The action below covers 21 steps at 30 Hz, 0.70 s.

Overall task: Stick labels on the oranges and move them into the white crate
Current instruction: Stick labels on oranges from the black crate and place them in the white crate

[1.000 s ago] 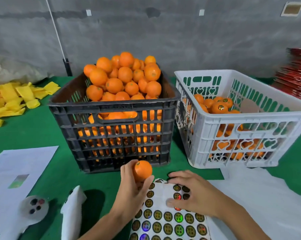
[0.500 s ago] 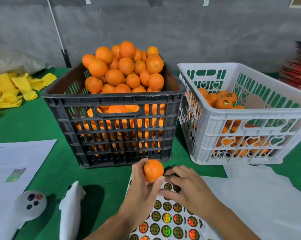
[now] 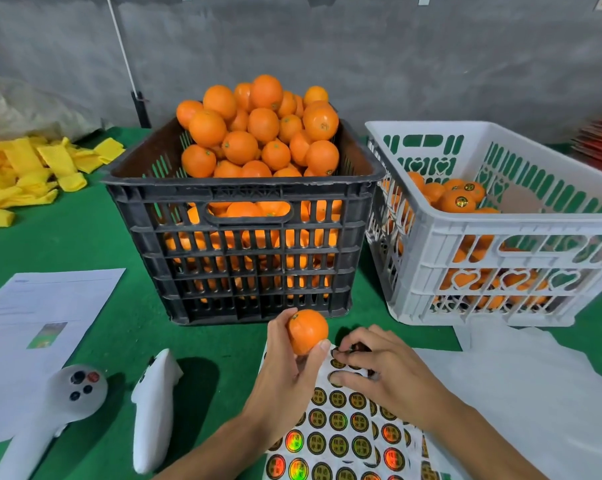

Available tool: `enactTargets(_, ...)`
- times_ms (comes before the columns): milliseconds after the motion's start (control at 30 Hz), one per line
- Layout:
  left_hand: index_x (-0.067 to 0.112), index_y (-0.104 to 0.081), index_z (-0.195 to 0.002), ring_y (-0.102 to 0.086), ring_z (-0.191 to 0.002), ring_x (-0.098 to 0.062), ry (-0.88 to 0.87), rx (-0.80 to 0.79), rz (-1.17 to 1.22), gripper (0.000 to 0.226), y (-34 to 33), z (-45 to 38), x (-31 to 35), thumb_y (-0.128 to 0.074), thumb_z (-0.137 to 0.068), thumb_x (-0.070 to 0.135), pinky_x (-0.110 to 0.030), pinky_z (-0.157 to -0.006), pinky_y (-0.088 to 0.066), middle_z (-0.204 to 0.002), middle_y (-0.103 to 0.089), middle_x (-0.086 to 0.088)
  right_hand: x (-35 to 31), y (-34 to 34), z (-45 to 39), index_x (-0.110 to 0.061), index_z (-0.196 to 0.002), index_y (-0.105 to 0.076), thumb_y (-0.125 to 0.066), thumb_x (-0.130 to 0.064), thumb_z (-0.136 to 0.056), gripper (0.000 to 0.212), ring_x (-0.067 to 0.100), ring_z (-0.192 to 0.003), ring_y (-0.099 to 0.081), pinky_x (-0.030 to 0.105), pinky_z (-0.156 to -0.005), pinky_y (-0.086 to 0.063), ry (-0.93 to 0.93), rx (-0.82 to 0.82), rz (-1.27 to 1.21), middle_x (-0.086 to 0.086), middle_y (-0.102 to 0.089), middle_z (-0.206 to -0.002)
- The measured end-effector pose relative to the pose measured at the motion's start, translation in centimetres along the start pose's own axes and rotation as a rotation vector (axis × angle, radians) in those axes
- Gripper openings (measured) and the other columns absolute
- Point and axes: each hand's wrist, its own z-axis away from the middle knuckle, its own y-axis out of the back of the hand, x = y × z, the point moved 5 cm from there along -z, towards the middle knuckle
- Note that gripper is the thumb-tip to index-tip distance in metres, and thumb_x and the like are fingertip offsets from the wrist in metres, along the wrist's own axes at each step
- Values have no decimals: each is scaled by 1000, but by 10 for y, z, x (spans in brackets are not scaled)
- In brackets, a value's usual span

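Green worktop (image 3: 119, 323): my left hand (image 3: 289, 372) grips orange (image 3: 307, 331); right hand (image 3: 375, 372) fingers pinch label on sticker sheet (image 3: 337, 441).

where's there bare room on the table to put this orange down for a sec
Bare green cloth lies left of the black crate, between the yellow foam sleeves and the printed sheet. A smaller strip lies between the crate front and the white controllers. It is crowded around the sticker sheet, where both hands work, and the gap to the white crate is narrow.
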Motion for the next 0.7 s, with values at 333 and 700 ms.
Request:
enactTargets(333, 52, -21, -140, -71, -100, -3, -12, -26, -74, 60, -1, -2, 0, -59, -95, 64, -26, -87, -52, -128, -47, 10, 6, 7, -11, -35, -86, -80, -74, -30, -94, 10, 10, -88, -63, 31, -84, -52, -321, 283, -555, -12, -68, -90)
enactTargets(700, 46, -27, -145, -67, -105, -9, -131, 34, -77, 67, 3, -1, 14, -70, -99, 23, -21, -89, -56, -135, -43, 6, -38, 17, -8, -36, -109, -78, -63, -60, -93, 33, 4, -108, -61, 28, -91, -53, -219, 504, -385, -23, -62, -109)
